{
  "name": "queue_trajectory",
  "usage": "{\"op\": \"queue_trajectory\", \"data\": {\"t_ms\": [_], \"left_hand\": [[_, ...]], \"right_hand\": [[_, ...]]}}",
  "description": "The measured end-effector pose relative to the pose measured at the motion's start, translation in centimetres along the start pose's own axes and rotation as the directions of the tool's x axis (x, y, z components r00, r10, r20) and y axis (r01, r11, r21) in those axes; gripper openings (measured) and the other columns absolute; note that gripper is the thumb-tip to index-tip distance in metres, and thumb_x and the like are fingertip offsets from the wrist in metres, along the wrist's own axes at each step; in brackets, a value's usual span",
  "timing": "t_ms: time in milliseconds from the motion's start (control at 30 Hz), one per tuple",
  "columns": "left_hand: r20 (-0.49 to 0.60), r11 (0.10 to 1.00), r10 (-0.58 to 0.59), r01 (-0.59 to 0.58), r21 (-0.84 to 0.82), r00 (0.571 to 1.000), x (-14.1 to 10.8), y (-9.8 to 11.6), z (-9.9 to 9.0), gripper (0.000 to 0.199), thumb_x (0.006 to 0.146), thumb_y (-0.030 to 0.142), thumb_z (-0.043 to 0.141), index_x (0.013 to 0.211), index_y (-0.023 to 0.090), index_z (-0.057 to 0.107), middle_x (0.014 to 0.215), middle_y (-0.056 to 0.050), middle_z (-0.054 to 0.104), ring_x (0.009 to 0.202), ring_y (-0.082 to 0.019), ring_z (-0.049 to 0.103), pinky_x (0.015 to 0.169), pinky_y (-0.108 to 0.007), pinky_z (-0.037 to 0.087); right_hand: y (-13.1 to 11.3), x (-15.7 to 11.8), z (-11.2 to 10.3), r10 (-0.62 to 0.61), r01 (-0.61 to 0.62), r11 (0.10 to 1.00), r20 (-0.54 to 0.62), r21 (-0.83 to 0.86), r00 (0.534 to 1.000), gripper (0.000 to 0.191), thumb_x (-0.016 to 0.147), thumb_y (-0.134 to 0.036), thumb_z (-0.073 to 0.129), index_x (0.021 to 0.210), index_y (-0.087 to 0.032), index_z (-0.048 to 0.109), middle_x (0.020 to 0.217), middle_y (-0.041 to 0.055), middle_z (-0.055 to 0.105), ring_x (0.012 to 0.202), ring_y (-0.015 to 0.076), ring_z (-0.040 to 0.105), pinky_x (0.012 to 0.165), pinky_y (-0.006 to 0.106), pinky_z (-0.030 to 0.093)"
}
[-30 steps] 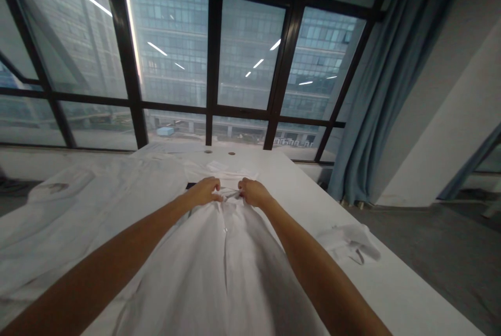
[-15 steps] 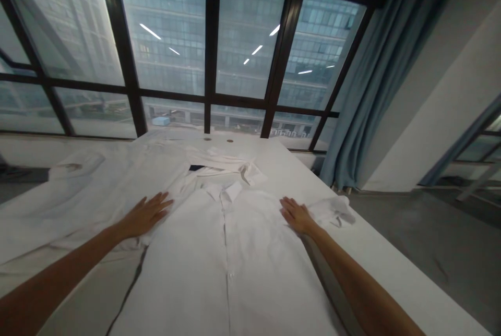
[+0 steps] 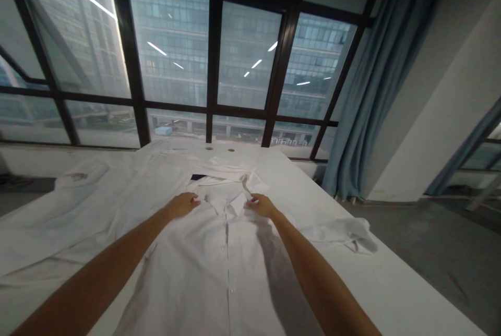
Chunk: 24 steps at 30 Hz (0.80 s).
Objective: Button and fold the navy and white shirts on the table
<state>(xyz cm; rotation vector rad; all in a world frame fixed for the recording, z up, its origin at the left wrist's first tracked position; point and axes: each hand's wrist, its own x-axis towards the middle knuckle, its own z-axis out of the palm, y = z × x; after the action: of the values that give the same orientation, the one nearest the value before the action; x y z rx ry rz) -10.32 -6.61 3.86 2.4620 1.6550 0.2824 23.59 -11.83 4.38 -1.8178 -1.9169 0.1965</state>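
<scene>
- Head view: from my remote seat I have a white shirt (image 3: 199, 278) in front of me, front side up at the near part of the white table (image 3: 395, 294), collar (image 3: 237, 204) pointing towards the window (image 3: 250, 54).
- The left hand (image 3: 180, 204) has its fingers curled closed on the cloth just left of the collar; I read that as a pinch on the shoulder.
- The right hand (image 3: 263, 205) mirrors it on the other side, thumb and fingers closed on the shirt close to the collar. Contact there is small, so I can't judge how firm it is.
- I take the step in hand to be handling the shirt by its shoulders, with the slack folds and shadowed right side suggesting it is partly raised.
- As I judge it, the next move calls for both pinches to work evenly, so the button front (image 3: 230, 273) runs straight.
- I'd watch the white garments (image 3: 129, 184) at the left and the rumpled cloth (image 3: 348, 234) at the right, possibly a sleeve; either could snag.
</scene>
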Motion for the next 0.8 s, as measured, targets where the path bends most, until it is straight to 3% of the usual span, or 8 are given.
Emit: {"op": "queue_trajectory", "data": {"t_ms": [167,267,367,467,533,600,667,800], "left_hand": [[0.060,0.998,0.066,-0.065,-0.003,0.996,3.7,-0.3,-1.6,0.027,0.077,0.039,0.060,0.090,0.018,0.071,0.096,-0.006,0.071,0.092,-0.021,0.063,0.078,-0.026,0.043],[-0.049,0.998,0.055,-0.055,0.007,0.997,5.6,-0.5,-4.1,0.028,0.081,0.043,0.056,0.088,0.019,0.070,0.091,-0.004,0.070,0.088,-0.020,0.062,0.073,-0.025,0.041],[-0.229,0.989,-0.039,0.070,0.129,0.973,6.6,1.0,-4.9,0.031,0.085,0.043,0.054,0.099,0.018,0.067,0.104,-0.009,0.066,0.098,-0.025,0.059,0.080,-0.031,0.041],[-0.361,0.964,-0.025,0.118,0.237,0.932,6.2,3.6,-3.2,0.036,0.082,0.035,0.061,0.112,0.016,0.062,0.115,-0.014,0.061,0.110,-0.030,0.052,0.089,-0.039,0.038],[-0.294,0.982,0.067,-0.012,0.187,0.954,5.3,5.3,-1.3,0.029,0.084,0.032,0.058,0.108,0.018,0.063,0.111,-0.012,0.062,0.107,-0.027,0.054,0.088,-0.037,0.039],[-0.151,0.987,0.151,-0.142,0.069,0.977,4.0,6.8,0.7,0.019,0.087,0.030,0.052,0.098,0.020,0.065,0.101,-0.009,0.066,0.096,-0.023,0.059,0.083,-0.032,0.042],[-0.056,0.985,0.174,-0.174,-0.010,0.983,2.6,7.7,2.4,0.017,0.086,0.025,0.050,0.091,0.020,0.065,0.095,-0.007,0.067,0.089,-0.021,0.061,0.078,-0.030,0.044],[-0.105,0.984,0.172,-0.177,-0.035,0.979,-0.1,8.3,4.5,0.021,0.083,0.017,0.047,0.093,0.017,0.065,0.099,-0.010,0.065,0.092,-0.021,0.061,0.079,-0.029,0.044]], "right_hand": [[-1.0,4.5,0.8,-0.030,0.030,1.000,0.071,0.002,0.997,0.029,0.089,-0.036,0.059,0.108,-0.014,0.064,0.109,0.0056,0.064,0.093,0.0216,0.062,0.081,0.033,0.051],[-1.1,7.3,-0.3,-0.039,0.039,0.999,0.007,-0.021,0.999,0.017,0.082,-0.028,0.063,0.090,-0.014,0.069,0.091,0.0050,0.070,0.083,0.0171,0.063,0.074,0.024,0.046],[-2.2,8.8,-0.5,0.018,-0.024,0.998,-0.095,-0.061,0.995,0.019,0.082,-0.023,0.058,0.095,-0.014,0.067,0.095,0.0075,0.070,0.087,0.0168,0.063,0.076,0.022,0.044],[-4.1,8.0,1.0,0.094,-0.105,0.988,-0.093,-0.117,0.991,0.036,0.082,-0.022,0.057,0.116,-0.010,0.059,0.116,0.0153,0.063,0.095,0.0183,0.063,0.078,0.023,0.044],[-5.6,6.5,2.3,0.086,-0.092,0.987,-0.050,-0.133,0.995,0.037,0.083,-0.027,0.057,0.117,-0.012,0.058,0.122,0.0167,0.059,0.098,0.0200,0.063,0.078,0.025,0.046],[-7.2,4.9,3.5,0.060,-0.054,0.991,0.040,-0.125,0.997,0.028,0.086,-0.034,0.053,0.105,-0.016,0.064,0.113,0.0139,0.064,0.097,0.0222,0.064,0.078,0.028,0.047],[-8.6,3.5,4.5,0.068,-0.049,0.991,0.146,-0.128,0.987,0.025,0.086,-0.034,0.053,0.095,-0.017,0.067,0.101,0.0128,0.069,0.095,0.0247,0.066,0.076,0.030,0.049],[-9.9,1.8,5.5,0.137,-0.096,0.975,0.204,-0.199,0.969,0.027,0.081,-0.030,0.059,0.099,-0.012,0.068,0.104,0.0187,0.068,0.098,0.0285,0.066,0.075,0.032,0.051]]}}
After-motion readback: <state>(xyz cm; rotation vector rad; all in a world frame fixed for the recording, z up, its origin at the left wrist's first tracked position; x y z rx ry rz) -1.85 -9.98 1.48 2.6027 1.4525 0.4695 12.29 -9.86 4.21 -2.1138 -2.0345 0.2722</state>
